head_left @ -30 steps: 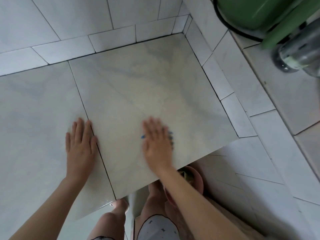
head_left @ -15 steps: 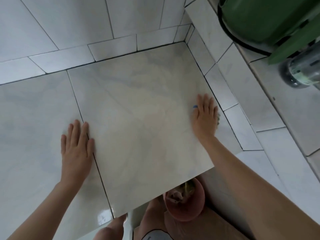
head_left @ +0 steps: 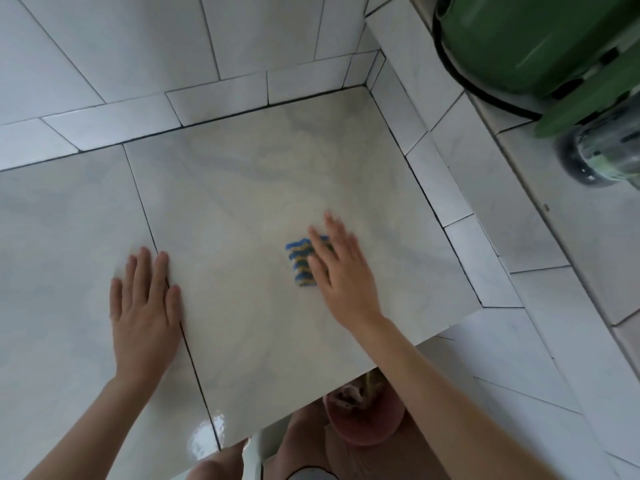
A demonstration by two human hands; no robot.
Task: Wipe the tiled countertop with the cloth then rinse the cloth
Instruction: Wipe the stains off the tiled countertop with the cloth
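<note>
The tiled countertop (head_left: 242, 209) is pale marbled tile with dark grout lines and fills the middle of the head view. A small blue and yellow striped cloth (head_left: 300, 260) lies flat on it, right of centre. My right hand (head_left: 341, 271) presses flat on the cloth's right part, fingers spread and blurred; the cloth's left edge sticks out from under the fingers. My left hand (head_left: 145, 306) rests flat and open on the countertop at the left, across a grout line, holding nothing.
White tiled walls (head_left: 214, 46) close the back and right of the countertop. A green container (head_left: 533, 39) and a clear bottle (head_left: 599, 157) stand on a raised tiled ledge at the upper right. A reddish pot (head_left: 363, 417) sits below the front edge, near my legs.
My right hand with the cloth swept from the front middle to the right edge, then back left to the centre-right. More of the cloth shows now. My left hand stayed put.
</note>
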